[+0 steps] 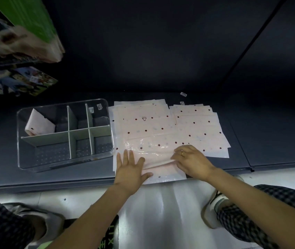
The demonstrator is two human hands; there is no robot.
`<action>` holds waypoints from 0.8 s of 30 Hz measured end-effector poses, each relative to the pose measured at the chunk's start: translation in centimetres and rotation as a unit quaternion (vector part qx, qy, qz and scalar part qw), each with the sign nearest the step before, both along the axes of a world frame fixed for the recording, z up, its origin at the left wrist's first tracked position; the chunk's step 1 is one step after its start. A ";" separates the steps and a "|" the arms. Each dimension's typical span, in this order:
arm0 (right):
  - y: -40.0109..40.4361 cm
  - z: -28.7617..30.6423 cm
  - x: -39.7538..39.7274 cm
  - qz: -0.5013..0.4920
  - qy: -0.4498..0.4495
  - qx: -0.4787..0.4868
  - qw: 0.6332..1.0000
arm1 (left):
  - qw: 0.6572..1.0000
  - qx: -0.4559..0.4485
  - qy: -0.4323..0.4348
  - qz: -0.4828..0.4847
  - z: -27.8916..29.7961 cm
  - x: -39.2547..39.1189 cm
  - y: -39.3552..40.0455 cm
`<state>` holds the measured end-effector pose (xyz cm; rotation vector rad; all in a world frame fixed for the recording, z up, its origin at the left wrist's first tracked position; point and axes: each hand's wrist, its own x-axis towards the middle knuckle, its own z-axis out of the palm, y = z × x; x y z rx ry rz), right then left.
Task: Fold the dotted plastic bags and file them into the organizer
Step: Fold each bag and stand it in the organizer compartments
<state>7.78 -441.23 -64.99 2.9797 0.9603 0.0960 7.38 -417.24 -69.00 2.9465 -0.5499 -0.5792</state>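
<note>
A: L hand point(131, 168)?
B: Fingers spread flat, pressing top bag point(150, 155) on near stack, shelf's front edge.
A: R hand point(191, 160)?
B: Fingers curled, pinching its fold, 3 o'clock of L.
A: Organizer point(64, 135)?
B: 9 o'clock, touching stack; folded bag point(38, 125) in far-left slot. Bare shelf point(269, 141) at 3.

**Glossy plastic on a matt shelf**

The dotted bags point(148, 130) under my hands are thin, shiny plastic, crinkled where I fold. The organizer point(64, 135) is clear hard plastic with matt grey dividers. The dark shelf point(269, 141) looks smooth and matt.
</note>
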 end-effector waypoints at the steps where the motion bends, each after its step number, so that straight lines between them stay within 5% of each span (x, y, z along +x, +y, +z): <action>1: 0.5 1.0 0.5 -0.006 0.018 0.016 1.000 | 1.000 -0.014 -0.024 0.001 0.4 0.2 -0.3; 4: 1.8 3.8 2.0 -0.055 0.110 0.066 0.990 | 0.992 -0.109 -0.065 0.006 2.5 0.9 -0.6; 7: 3.1 6.9 3.1 -0.114 0.143 0.193 0.964 | 0.961 -0.259 -0.004 0.100 6.2 1.5 -0.7; 9: 4.1 9.1 3.5 -0.199 0.119 0.327 0.916 | 0.886 -0.396 0.097 0.219 8.9 2.3 0.0; 12: 6.1 11.2 3.4 -0.325 0.220 0.484 0.782 | 0.721 -0.543 0.244 0.355 13.2 2.9 1.6; 14: 8.3 11.9 2.3 -0.353 0.323 0.492 0.727 | 0.666 -0.571 0.282 0.387 15.5 2.6 2.5; 16: 10.8 12.3 0.9 -0.339 0.385 0.481 0.711 | 0.622 -0.598 0.300 0.407 17.3 1.9 2.9; 21: 14.7 14.7 -0.7 -0.277 0.418 0.549 0.669 | 0.560 -0.646 0.317 0.410 19.6 0.1 4.6; 24: 14.6 16.3 -1.1 -0.253 0.389 0.565 0.682 | 0.555 -0.653 0.314 0.409 20.0 -0.5 6.1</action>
